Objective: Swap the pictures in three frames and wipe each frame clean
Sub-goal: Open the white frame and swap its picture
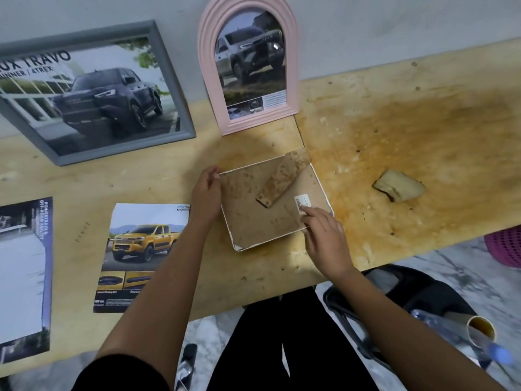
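Note:
A white frame [324, 190] lies face down on the wooden table, its brown backing board and folded stand upward. My left hand [205, 196] holds the frame's left edge with thumb and fingers. My right hand [324, 235] rests on the lower right corner, index finger straight, touching the backing beside a barcode sticker [302, 203]. A grey frame [95, 91] with a dark truck picture and a pink arched frame [248, 66] lean on the wall. A loose picture of a yellow truck [141, 258] lies left of my forearm. A crumpled beige cloth [400, 185] sits to the right.
Another loose printed sheet [22, 277] lies at the table's left edge. The tabletop [423, 122] is stained on the right. Below the front edge are a dark chair [400, 294], a spray bottle [462, 337] and a pink basket [504, 246] on the floor.

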